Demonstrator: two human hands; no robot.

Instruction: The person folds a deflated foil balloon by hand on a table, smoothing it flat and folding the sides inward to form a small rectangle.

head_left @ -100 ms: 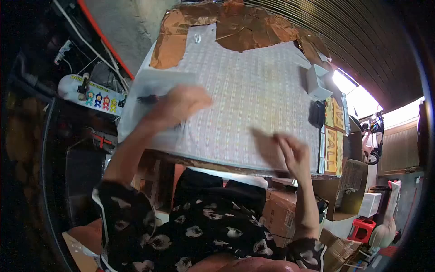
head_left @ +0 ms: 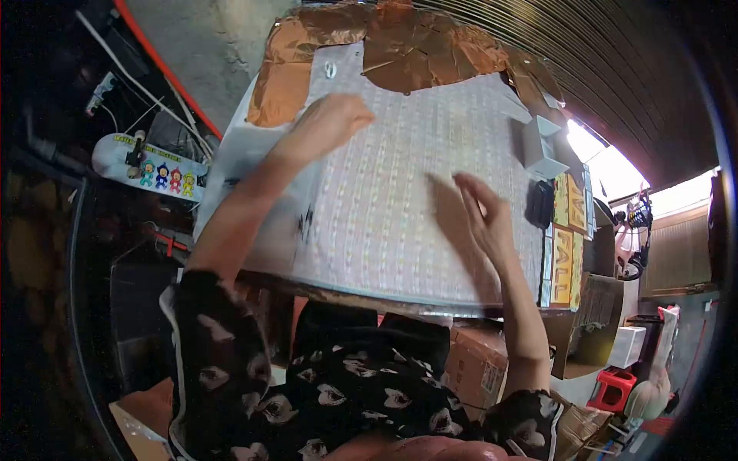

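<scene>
A patterned pale cloth under a clear sheet covers the table (head_left: 392, 223). My left hand (head_left: 327, 127) is over its left part, fingers curled together towards the right; whatever they may hold is hidden. My right hand (head_left: 486, 211) is over the right part, thumb and fingers bent with a gap between them, nothing visible in it, and its shadow falls to the left. Beyond my left hand lies a small white ring-shaped item (head_left: 330, 70). Small dark items (head_left: 306, 224) lie below my left forearm.
Copper-coloured foil (head_left: 407, 54) lines the far edge. At the right stand a white divided box (head_left: 544, 146), a black case (head_left: 540, 201) and yellow boxes (head_left: 563, 265). A skateboard (head_left: 150, 165) is left of the table, and a red stool (head_left: 611, 389) at lower right.
Both hands have moved away from my body, towards the far side of the table. My left hand has also shifted slightly right.
</scene>
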